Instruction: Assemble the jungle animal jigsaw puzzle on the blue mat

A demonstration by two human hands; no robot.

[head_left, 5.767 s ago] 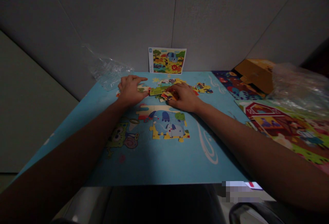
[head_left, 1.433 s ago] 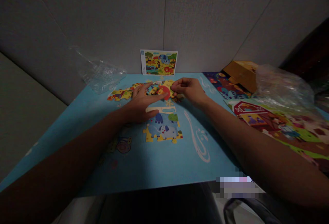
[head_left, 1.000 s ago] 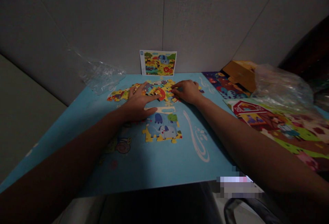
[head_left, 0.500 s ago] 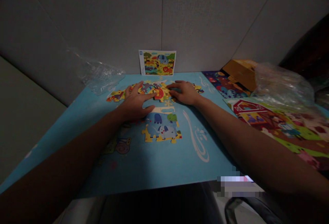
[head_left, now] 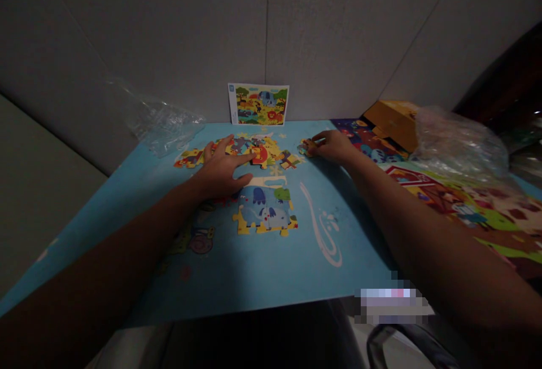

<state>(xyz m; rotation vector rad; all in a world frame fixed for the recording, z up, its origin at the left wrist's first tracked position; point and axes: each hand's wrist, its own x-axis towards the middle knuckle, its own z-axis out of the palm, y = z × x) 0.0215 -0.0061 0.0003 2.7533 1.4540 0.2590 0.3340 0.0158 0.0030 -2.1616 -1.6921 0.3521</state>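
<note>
My left hand (head_left: 224, 166) lies spread over the left part of a heap of loose puzzle pieces (head_left: 271, 151), its index finger reaching a red and yellow piece (head_left: 259, 156). To the right of the heap, my right hand (head_left: 332, 146) has its fingers closed on a small puzzle piece (head_left: 308, 147), low at the table top. Nearer to me lies a joined block of puzzle pieces (head_left: 266, 208) with blue elephants and a yellow lower edge. At the heap's far left are yellow and red pieces (head_left: 190, 158).
A picture card (head_left: 259, 104) leans on the wall behind the blue table (head_left: 271, 278). Clear plastic wrap (head_left: 169, 129) lies at the back left. On the right are an orange box (head_left: 392, 123), more plastic wrap (head_left: 461, 137) and a farm picture (head_left: 470, 211).
My right hand has moved right, away from the heap's middle, to a piece at its right end and closed on it. My left hand has stayed nearly still.
</note>
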